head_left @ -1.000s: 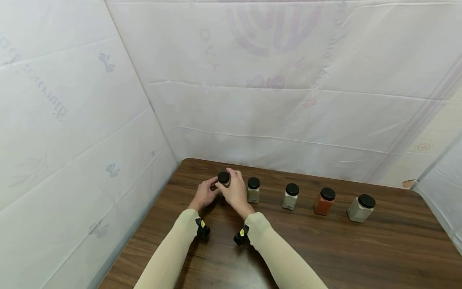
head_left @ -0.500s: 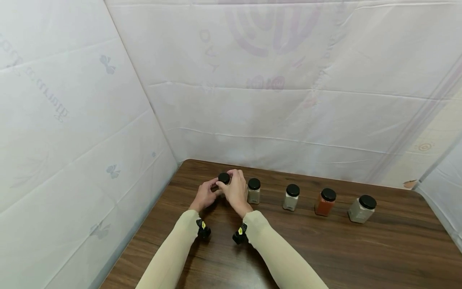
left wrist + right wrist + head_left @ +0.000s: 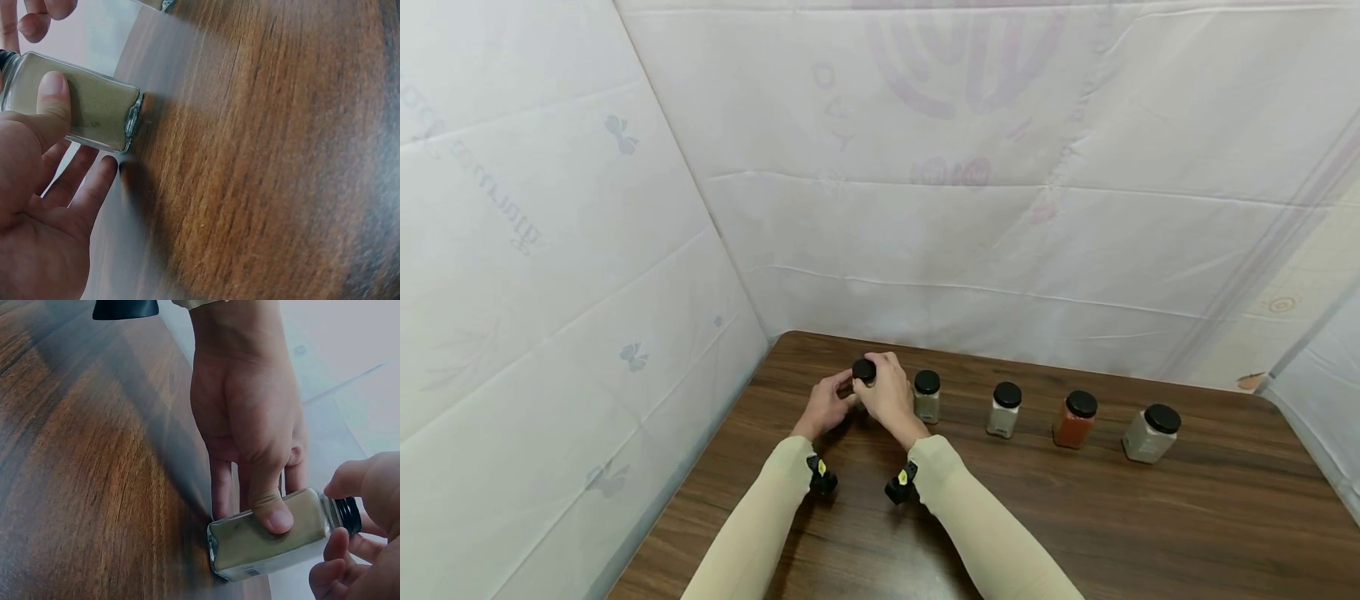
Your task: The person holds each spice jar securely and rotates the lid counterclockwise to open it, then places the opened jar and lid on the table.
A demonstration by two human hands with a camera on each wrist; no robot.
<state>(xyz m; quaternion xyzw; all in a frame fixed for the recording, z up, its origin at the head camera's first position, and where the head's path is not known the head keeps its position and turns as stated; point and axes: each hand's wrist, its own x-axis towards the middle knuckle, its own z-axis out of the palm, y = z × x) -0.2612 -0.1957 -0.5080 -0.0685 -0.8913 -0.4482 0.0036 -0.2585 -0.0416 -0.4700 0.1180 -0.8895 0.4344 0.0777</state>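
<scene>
A glass spice jar (image 3: 94,103) of greenish-tan powder stands upright near the table's far left part. My left hand (image 3: 826,407) holds its body, the thumb pressed on the near face and the fingers behind it. From the other side my right hand (image 3: 889,395) grips the jar's black lid (image 3: 864,370), thumb and fingers curled around the rim. In the right wrist view the lid (image 3: 347,515) sits on the jar's neck, with glass threads showing just below it. My hands hide most of the jar in the head view.
To the right stand several more black-lidded jars in a row: a tan one (image 3: 927,398), a paler one (image 3: 1003,410), an orange-red one (image 3: 1075,420) and a wider pale one (image 3: 1151,434). White cloth walls (image 3: 880,225) border the wooden table (image 3: 1075,517) behind and at left.
My right thumb and fingers have shifted slightly around the lid, with a small turn of the wrist. My left hand and the jar stay in place.
</scene>
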